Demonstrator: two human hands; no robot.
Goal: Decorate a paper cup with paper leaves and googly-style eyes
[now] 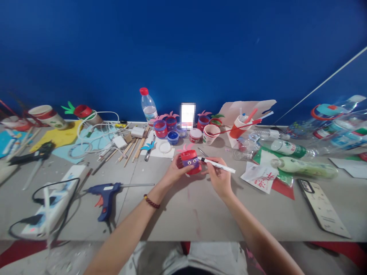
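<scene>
My left hand (175, 170) is wrapped round the side of a small red and purple cup (189, 162) with two googly eyes and pink paper leaves on top. A white marker (220, 165) is gripped in my right hand (219, 177). The marker's black tip is at the cup's right side; whether it touches the surface I cannot tell. Behind the cup stand similar decorated cups (160, 129), a jar of blue paint (172, 137) and a paper cup (211, 134).
A blue glue gun (108, 196) and a power strip (59, 194) lie on the left of the table (172, 225). Plastic bottles (288, 148) and a phone (323, 208) are on the right. A clear bottle (149, 107) stands by the blue wall.
</scene>
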